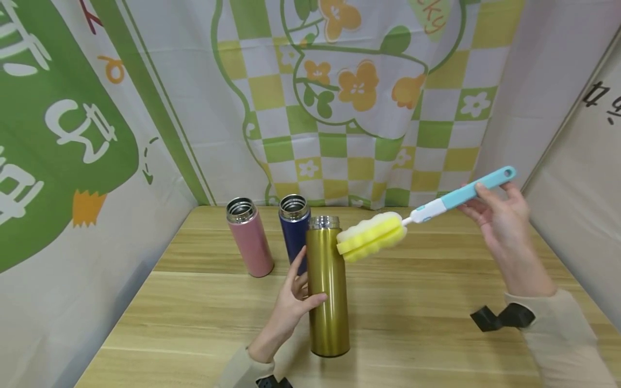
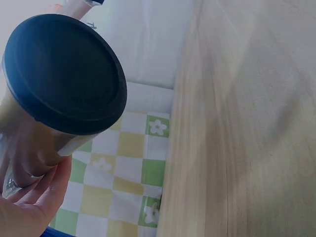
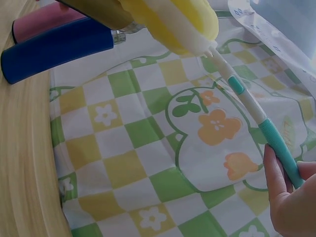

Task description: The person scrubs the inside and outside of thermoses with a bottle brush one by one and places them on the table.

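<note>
My left hand [image 1: 290,308] grips a tall gold flask [image 1: 328,291] around its side. The flask has a bare steel neck without a lid, and its dark round base [image 2: 66,74] shows in the left wrist view, raised off the table. In my right hand [image 1: 506,223] is a bottle brush, pinched by its light blue handle [image 1: 473,192]. The brush's yellow and white sponge head [image 1: 372,236] points left and down beside the gold flask's upper part; whether they touch I cannot tell.
Behind the gold flask stand an open pink flask [image 1: 251,242] and an open dark blue flask [image 1: 292,229], partly hidden by it. All are over a wooden table [image 1: 194,323]. A patterned curtain [image 1: 359,108] hangs along the table's back edge.
</note>
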`<state>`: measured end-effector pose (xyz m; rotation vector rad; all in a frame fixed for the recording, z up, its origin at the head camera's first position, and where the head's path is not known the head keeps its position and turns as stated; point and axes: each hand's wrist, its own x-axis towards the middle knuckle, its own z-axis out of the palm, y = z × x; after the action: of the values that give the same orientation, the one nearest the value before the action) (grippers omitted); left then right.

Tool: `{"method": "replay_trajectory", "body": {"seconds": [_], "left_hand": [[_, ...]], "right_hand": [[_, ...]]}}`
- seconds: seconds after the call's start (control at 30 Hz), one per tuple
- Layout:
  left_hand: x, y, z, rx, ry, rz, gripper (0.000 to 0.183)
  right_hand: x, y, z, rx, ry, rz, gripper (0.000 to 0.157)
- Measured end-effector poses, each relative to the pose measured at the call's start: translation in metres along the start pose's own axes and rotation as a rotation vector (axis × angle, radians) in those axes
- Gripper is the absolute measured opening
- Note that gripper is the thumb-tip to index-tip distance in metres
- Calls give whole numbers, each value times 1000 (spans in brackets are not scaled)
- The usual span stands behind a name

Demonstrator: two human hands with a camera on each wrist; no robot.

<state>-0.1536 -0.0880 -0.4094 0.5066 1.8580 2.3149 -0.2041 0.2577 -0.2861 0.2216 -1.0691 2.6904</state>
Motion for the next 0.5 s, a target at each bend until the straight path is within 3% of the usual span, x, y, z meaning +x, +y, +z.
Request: {"method": "replay_trajectory", "body": {"seconds": [0.3, 0.5], "left_hand": [[2, 3, 0, -42, 14, 0, 93], [4, 5, 0, -31, 20, 9, 91]], "right_hand": [[-9, 11, -8, -46, -100, 58, 18], [-15, 19, -14, -118, -135, 116, 25]]}}
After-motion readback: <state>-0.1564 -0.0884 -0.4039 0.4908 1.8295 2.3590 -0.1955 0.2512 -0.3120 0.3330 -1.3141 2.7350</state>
